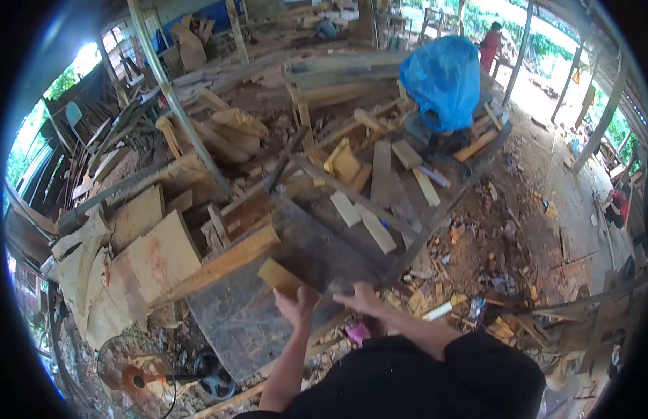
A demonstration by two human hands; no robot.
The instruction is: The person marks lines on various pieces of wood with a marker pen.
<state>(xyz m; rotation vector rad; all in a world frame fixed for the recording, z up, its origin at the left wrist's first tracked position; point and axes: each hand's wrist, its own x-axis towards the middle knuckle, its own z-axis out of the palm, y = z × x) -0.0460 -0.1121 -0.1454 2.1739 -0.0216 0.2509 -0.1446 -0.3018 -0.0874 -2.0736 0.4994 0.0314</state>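
Note:
My left hand [296, 307] is closed round the near end of a short wooden block [282, 277], which is tilted over the dark tabletop [247, 321]. To its right, my right hand [360, 300] reaches over the table's near edge. Its fingers point left, around a small greyish thing [341, 286] too blurred to make out. A gap separates the two hands. Just beyond the block lies a long wooden beam [226, 264] across the table.
Loose wood strips [374, 227] and a yellow wooden piece [343, 164] lie farther back. A blue plastic bag [442, 84] covers something at the table's far end. Large curved boards [153, 269] are at left, a fan [132, 377] below. Two people [489, 47] are far off.

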